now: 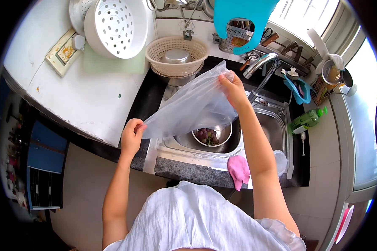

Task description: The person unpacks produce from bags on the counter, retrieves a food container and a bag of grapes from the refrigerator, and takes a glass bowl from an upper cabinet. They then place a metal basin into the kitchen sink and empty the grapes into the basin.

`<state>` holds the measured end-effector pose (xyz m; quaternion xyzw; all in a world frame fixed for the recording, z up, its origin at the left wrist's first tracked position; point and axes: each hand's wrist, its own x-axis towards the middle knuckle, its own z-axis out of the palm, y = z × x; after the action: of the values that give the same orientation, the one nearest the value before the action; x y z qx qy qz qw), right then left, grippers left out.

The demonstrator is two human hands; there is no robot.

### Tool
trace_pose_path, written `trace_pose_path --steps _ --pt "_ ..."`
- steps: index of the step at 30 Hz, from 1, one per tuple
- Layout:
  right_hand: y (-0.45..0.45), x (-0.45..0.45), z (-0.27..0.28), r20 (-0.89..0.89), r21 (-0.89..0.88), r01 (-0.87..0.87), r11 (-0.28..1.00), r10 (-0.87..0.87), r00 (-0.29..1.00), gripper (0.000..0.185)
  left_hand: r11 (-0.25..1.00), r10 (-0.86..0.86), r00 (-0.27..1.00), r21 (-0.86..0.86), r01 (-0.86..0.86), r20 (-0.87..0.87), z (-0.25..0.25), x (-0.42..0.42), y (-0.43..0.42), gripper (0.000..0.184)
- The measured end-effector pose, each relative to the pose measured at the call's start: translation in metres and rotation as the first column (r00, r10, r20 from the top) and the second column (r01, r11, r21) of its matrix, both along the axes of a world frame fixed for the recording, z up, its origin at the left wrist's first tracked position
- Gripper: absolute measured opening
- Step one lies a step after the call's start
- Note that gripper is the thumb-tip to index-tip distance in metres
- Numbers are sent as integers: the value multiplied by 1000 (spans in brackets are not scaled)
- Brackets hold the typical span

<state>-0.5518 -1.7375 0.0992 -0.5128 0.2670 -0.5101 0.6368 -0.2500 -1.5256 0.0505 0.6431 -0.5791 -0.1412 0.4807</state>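
Observation:
A clear plastic bag (188, 106) is stretched out between my two hands above the sink. My left hand (132, 136) pinches its lower left corner with closed fingers. Higher up and to the right, my right hand (233, 88) grips the opposite end near the faucet (266, 69). Below the bag, a metal bowl (226, 134) holding dark grapes (207, 136) sits in the left sink basin (184, 140). The bag hides the bowl's upper left part and some of the basin.
A pink cloth (238, 170) hangs over the sink's front edge, beside a clear plastic bowl (280, 162). Behind stands a beige basket (155, 52) with a metal bowl. A green bottle (306, 120) lies at the right. White perforated baskets (117, 27) hang upper left.

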Motion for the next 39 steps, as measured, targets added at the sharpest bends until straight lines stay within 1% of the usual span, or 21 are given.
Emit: trace_pose_path --steps 4,6,8,10,12,14,18,21,23,24,25,26,30,32,33,34,35,36,37,38,39 --pt "-6 -21 -6 35 -40 56 998 -54 998 14 998 -58 998 -18 58 16 13 -10 -14 10" --pt "-8 -34 -8 55 2 95 995 -95 994 14 997 -78 997 -20 78 17 21 -15 -23 10" --pt "-8 -48 -9 6 6 84 996 -84 996 15 997 -79 995 -19 80 62 33 -18 -33 10" --pt "-3 -54 -7 17 -2 98 995 -98 995 13 996 -82 996 -36 84 39 45 -23 -43 11" --pt "8 -60 -4 81 5 145 989 -145 986 11 990 -84 993 -108 93 82 57 -26 -54 11" --pt "19 -73 -2 117 -12 186 982 -183 976 10 989 -85 993 -118 95 84 70 -33 -64 11" --pt "28 -112 -5 181 -107 287 952 -266 947 5 969 -199 977 -136 208 80 90 -52 -84 10" --pt "37 -140 -2 266 -90 379 921 -344 900 8 957 -216 963 -158 241 159 106 -75 -102 9" --pt "45 -159 5 325 -80 454 887 -407 854 11 909 -248 942 -281 307 227 121 -93 -115 10" --pt "48 -171 6 347 -79 485 871 -433 832 12 910 -245 943 -281 304 225 130 -103 -120 10" --pt "52 -180 11 355 -142 480 866 -408 841 15 883 -289 928 -308 353 236 140 -113 -124 10" --pt "57 -187 14 361 -78 542 837 -484 798 14 854 -330 911 -334 400 247 149 -121 -126 11" --pt "63 -201 19 380 -63 574 817 -512 770 10 817 -360 904 -390 424 229 172 -140 -127 12" --pt "69 -201 21 271 -113 478 871 -436 858 10 792 -378 913 -456 406 155 168 -143 -131 15" --pt "78 -175 33 8 -143 595 791 -600 800 10 790 -391 908 -450 416 153 163 -143 -126 15" --pt "77 -173 35 -152 -264 501 824 -549 822 14 885 -349 911 -243 398 222 160 -140 -120 16" --pt "78 -171 43 -1 -222 551 804 -565 825 15 940 -308 901 -49 338 306 163 -136 -123 18" --pt "89 -154 60 152 -164 596 786 -577 803 16 936 -312 897 -62 347 314 165 -131 -130 18" --pt "88 -152 61 -17 -209 643 737 -660 751 18 928 -251 920 -197 318 302 161 -127 -133 18" --pt "89 -148 65 -325 -415 539 733 -673 664 16 905 -192 942 -322 278 274 153 -125 -132 18" --pt "91 -136 64 -281 -397 525 753 -645 711 16 939 -284 923 -120 323 261 147 -124 -131 20"
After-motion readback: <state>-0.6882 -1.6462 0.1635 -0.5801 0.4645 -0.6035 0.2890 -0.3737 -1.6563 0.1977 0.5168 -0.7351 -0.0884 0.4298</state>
